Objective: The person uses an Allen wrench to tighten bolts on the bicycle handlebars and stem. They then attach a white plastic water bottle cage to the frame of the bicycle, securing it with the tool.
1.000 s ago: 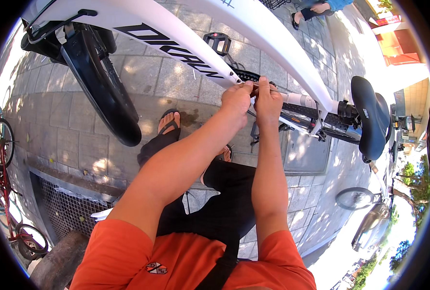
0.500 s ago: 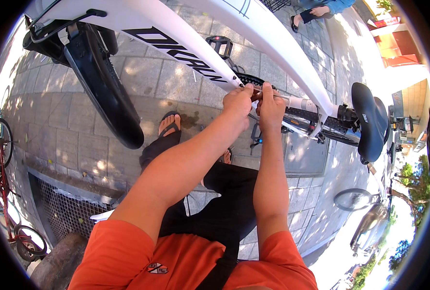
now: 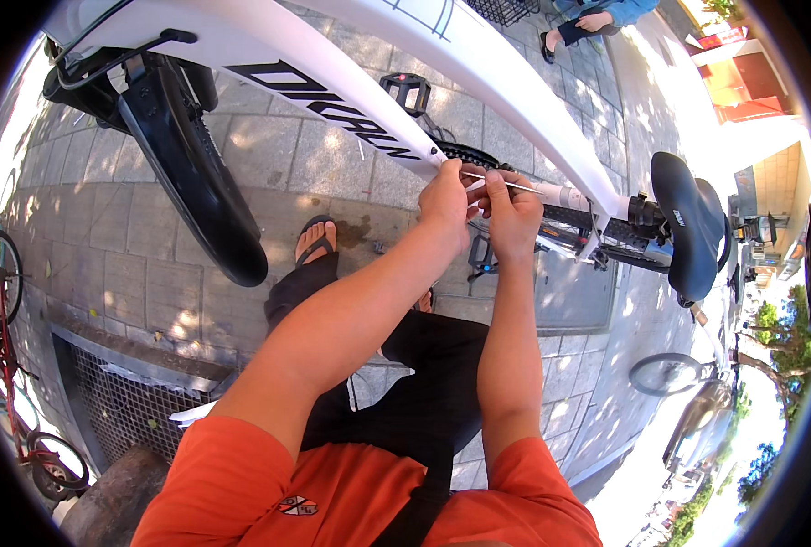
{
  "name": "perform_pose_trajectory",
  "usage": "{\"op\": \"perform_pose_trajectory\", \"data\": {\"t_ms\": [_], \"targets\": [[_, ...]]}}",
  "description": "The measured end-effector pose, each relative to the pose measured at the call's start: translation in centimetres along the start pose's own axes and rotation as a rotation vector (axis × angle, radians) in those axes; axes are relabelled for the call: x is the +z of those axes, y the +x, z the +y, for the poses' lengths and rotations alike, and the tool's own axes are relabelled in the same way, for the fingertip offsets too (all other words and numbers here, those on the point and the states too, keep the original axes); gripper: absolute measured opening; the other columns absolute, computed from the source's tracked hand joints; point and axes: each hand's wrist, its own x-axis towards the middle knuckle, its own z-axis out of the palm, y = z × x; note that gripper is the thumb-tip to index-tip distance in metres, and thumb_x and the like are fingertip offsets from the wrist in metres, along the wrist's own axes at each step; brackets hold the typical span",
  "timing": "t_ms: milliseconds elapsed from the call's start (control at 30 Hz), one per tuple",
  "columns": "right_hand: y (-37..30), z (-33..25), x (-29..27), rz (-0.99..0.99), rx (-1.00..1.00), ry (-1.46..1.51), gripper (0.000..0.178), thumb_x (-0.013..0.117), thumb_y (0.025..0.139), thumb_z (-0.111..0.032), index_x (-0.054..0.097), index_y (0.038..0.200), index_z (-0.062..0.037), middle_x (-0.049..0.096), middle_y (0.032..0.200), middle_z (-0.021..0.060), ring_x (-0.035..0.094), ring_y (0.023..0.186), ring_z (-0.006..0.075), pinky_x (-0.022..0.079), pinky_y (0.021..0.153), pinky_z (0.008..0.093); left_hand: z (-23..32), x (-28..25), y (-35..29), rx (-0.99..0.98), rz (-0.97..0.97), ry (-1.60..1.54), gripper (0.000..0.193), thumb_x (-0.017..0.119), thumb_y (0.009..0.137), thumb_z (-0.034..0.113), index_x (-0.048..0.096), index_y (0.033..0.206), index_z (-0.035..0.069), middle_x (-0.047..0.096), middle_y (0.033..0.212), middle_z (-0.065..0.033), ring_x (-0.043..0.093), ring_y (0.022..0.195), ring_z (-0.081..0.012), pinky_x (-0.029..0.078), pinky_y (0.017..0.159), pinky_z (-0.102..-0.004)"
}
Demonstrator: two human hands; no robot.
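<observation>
Both hands meet at the white bicycle frame (image 3: 351, 87), just where its tubes join near the seat post. The left hand (image 3: 446, 205) is curled, its fingers pinched on one end of a thin silvery rod (image 3: 506, 185), knuckles touching the frame tube. The right hand (image 3: 513, 217) is just beside it, fingers also bent and closed on the same rod, whose free end sticks out past this hand toward the black saddle (image 3: 691, 228). A black tyre (image 3: 196, 173) hangs well apart, off the left hand's side. A black pedal (image 3: 405, 91) shows beyond the hands, above the paved ground (image 3: 150, 273).
</observation>
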Motion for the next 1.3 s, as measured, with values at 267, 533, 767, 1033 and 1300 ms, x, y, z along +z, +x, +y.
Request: {"op": "perform_pose_trajectory", "data": {"t_ms": [267,533,767,1033,1300], "targets": [[-0.9,-2.0,2.0,0.143,-0.137,0.099,0.026,0.074,0.102,-0.024,0.071,0.104,0.0024,0.068,0.076,0.0019,0.058,0.066,0.0049,0.047,0.057,0.0219,0.5,-1.3,-1.2,0.062,-0.038,0.020,0.024,0.052,0.097,0.022,0.065,0.109,0.004,0.068,0.093,-0.0050,0.063,0.073,-0.0155,0.045,0.060,-0.0317],[-0.4,-2.5,3.9,0.194,-0.064,0.114,0.028,0.074,0.102,-0.024,0.070,0.104,0.0040,0.067,0.076,0.0038,0.058,0.060,0.0061,0.046,0.050,0.0221,1.8,-1.2,-3.1,0.101,-0.211,-0.059,0.020,0.066,0.100,0.028,0.069,0.107,0.009,0.066,0.092,-0.0007,0.057,0.068,-0.0095,0.041,0.053,-0.0266],[-0.1,-1.8,4.5,0.175,-0.064,0.113,0.029,0.073,0.102,-0.024,0.069,0.103,0.0043,0.067,0.075,0.0042,0.058,0.058,0.0060,0.044,0.046,0.0225,2.4,-0.9,-3.9,0.098,-0.160,-0.044,0.026,0.068,0.104,0.037,0.068,0.108,0.011,0.060,0.092,0.0009,0.051,0.072,-0.0110,0.043,0.060,-0.0271],[-0.2,-1.8,4.1,0.184,-0.024,0.119,0.027,0.074,0.102,-0.026,0.068,0.096,0.0006,0.063,0.077,0.0009,0.054,0.060,0.0046,0.044,0.049,0.0217,2.5,-1.0,-3.9,0.105,-0.166,-0.063,0.023,0.071,0.103,0.032,0.067,0.104,0.009,0.060,0.090,0.0000,0.053,0.071,-0.0113,0.044,0.059,-0.0271],[0.5,-1.2,3.4,0.199,-0.066,-0.072,0.033,0.068,0.106,-0.032,0.066,0.095,-0.0008,0.057,0.067,-0.0016,0.050,0.059,0.0049,0.039,0.051,0.0225,3.0,-1.0,-3.4,0.151,-0.094,-0.017,0.019,0.072,0.101,0.027,0.066,0.100,0.009,0.061,0.088,-0.0005,0.055,0.073,-0.0121,0.044,0.058,-0.0273]]}}
